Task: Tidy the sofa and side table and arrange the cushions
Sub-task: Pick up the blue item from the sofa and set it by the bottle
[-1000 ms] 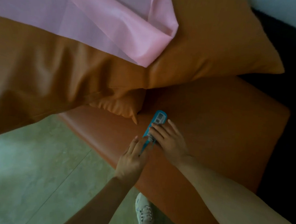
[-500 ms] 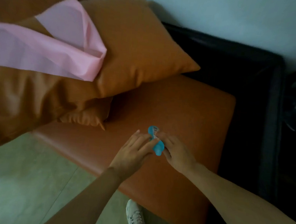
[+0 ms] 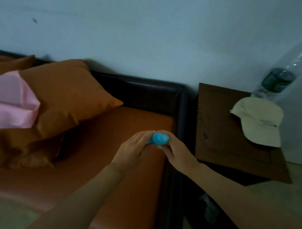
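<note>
I saw a small blue packet (image 3: 160,139), apparently crumpled into a wad, held above the sofa seat (image 3: 125,157). My left hand (image 3: 135,150) and right hand (image 3: 177,150) both pinched it with curled fingers. The side table (image 3: 222,137) lay at three o'clock, nearer my right hand. Blur hid the packet's shape and long axis.

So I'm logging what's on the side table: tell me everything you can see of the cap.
The cap is cream or off-white, soft cloth by its look, with a rounded crown and a curved brim toward the wall side. A small dark mark on its side is too blurred to read. It lies on the dark brown side table, near the far right edge, just before a clear bottle. Neither hand touches it.
</note>
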Demonstrator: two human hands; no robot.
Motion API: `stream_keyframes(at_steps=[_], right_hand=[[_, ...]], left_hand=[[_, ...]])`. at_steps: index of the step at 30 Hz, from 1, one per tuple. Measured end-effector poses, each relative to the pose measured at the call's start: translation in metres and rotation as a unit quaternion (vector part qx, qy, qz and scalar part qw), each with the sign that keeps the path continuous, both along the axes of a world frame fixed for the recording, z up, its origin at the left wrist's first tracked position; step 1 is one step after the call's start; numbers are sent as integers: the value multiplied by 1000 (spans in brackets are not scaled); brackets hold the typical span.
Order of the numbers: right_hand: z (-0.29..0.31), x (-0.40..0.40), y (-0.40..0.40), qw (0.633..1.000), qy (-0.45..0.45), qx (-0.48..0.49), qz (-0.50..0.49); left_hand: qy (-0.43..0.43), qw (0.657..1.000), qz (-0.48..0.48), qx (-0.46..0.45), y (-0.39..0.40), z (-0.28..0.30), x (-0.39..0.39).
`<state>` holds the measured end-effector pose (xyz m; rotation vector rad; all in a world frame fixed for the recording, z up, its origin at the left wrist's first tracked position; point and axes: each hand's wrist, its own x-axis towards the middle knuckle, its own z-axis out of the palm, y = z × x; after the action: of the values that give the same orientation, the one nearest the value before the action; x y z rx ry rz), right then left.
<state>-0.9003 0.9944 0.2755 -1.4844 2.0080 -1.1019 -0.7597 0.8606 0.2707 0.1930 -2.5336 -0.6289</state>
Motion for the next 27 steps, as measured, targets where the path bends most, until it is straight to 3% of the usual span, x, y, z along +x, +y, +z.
stream_keyframes(at_steps=[6,13,18,27], right_hand=[[49,-74,63,997,-7,-32,-71],[83,-139,121,987,18,-55,-152],[91,-177,145,974,88,-61,-199],[110,-242,147,962,146,-43,-225]], left_hand=[[-2,997,29,69,61,46,-87],[-2,996,14,89,115,80,-178],[10,996,-38,84,133,87,-227],[24,990,-40,132,136,86,-305]])
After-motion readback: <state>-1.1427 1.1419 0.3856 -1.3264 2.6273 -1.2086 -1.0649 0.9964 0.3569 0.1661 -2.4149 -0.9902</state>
